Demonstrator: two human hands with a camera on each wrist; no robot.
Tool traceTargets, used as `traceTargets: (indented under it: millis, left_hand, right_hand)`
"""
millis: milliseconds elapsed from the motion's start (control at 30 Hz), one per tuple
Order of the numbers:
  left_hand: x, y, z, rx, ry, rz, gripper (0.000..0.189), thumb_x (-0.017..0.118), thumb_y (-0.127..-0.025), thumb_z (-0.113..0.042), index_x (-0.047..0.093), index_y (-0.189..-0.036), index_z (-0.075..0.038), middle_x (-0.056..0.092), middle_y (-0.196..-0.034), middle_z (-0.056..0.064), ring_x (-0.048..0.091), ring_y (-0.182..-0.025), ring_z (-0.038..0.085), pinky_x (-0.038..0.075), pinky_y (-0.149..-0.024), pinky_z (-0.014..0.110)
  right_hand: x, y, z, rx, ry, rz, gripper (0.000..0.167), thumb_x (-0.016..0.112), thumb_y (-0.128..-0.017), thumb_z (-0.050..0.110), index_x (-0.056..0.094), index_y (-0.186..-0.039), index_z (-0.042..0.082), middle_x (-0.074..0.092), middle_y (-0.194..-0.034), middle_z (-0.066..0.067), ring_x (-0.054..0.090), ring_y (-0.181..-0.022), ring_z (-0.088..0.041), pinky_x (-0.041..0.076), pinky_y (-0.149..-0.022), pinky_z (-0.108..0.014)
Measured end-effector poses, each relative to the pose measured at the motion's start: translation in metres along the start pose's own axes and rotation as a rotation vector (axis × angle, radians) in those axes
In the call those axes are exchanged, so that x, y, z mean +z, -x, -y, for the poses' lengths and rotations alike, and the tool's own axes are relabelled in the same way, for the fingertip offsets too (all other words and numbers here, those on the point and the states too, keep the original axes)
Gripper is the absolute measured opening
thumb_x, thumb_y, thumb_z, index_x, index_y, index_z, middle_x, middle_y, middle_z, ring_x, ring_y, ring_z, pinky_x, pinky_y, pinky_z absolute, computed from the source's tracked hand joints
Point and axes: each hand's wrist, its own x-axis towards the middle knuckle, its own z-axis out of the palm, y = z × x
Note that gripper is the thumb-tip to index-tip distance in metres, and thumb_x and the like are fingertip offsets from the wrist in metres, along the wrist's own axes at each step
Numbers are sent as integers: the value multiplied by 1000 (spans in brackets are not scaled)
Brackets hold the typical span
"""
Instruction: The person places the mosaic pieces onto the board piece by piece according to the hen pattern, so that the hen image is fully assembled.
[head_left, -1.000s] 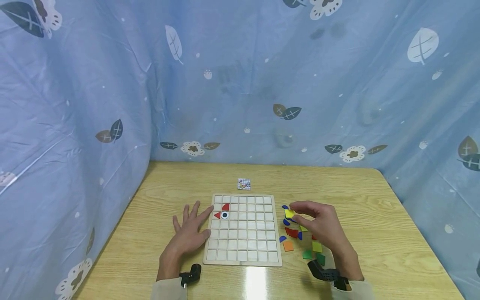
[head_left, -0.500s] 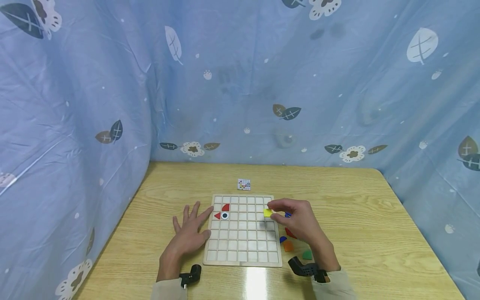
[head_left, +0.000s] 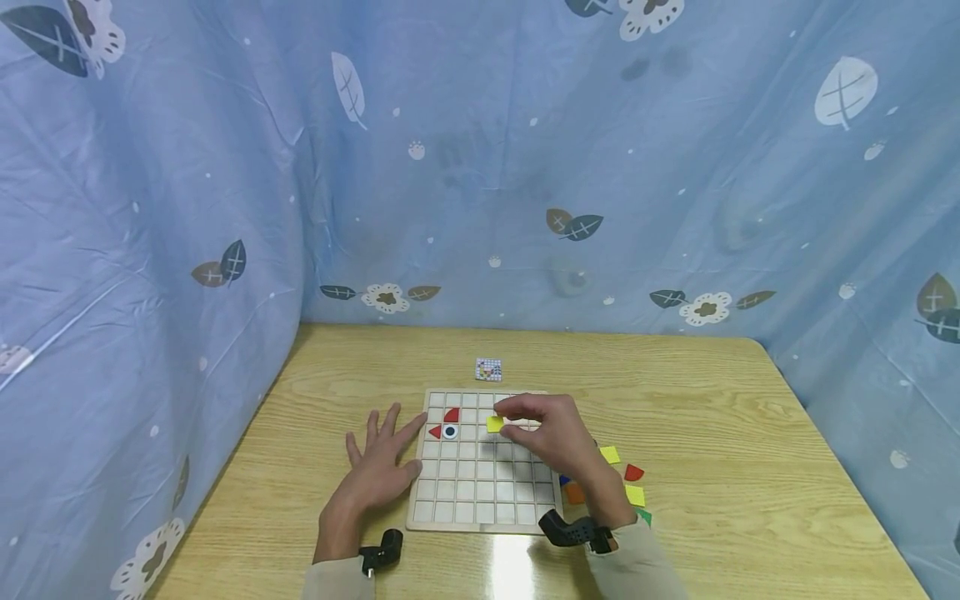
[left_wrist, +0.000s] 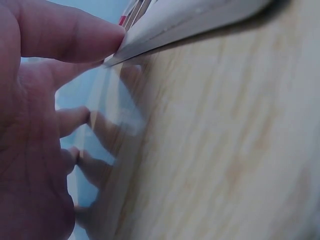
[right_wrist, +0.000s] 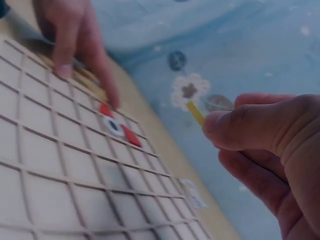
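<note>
My right hand pinches a yellow square tile between thumb and fingers above the wooden grid board. In the right wrist view the yellow tile is seen edge-on, raised over the board. Spread out on the table, my left hand touches the board's left edge with thumb and index fingertip; the left wrist view shows the thumb right at that edge. Near the board's upper left sit a red quarter-round tile, a red triangle tile and a round eye tile.
A small pattern card lies behind the board. Right of it are loose tiles, partly hidden by my right arm: a yellow square, a red quarter-round, an orange piece and several others. A blue patterned curtain hangs behind the table.
My right hand has carried the yellow tile leftward from the loose pile to above the board's upper middle. My left hand has stayed at the board's edge.
</note>
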Motion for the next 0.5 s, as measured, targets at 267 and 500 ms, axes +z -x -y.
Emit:
traceTargets:
  millis: [267, 500]
  left_hand:
    - [1, 0, 0, 8, -5, -9, 73, 66, -97, -11, 49, -167, -20, 13, -183, 25, -9, -168, 55, -22, -120, 82]
    - [1, 0, 0, 7, -10, -11, 72, 67, -98, -12, 50, -167, -21, 14, -183, 24, -8, -168, 55, -22, -120, 82]
  right_hand:
    - [35, -10, -2, 18, -12, 71, 28, 84, -94, 4, 83, -121, 8, 84, -120, -1, 82, -109, -22, 66, -98, -44]
    - [58, -16, -5, -4, -32, 107, 28, 84, -92, 0, 83, -119, 7, 84, -117, -6, 82, -108, -25, 66, -97, -41]
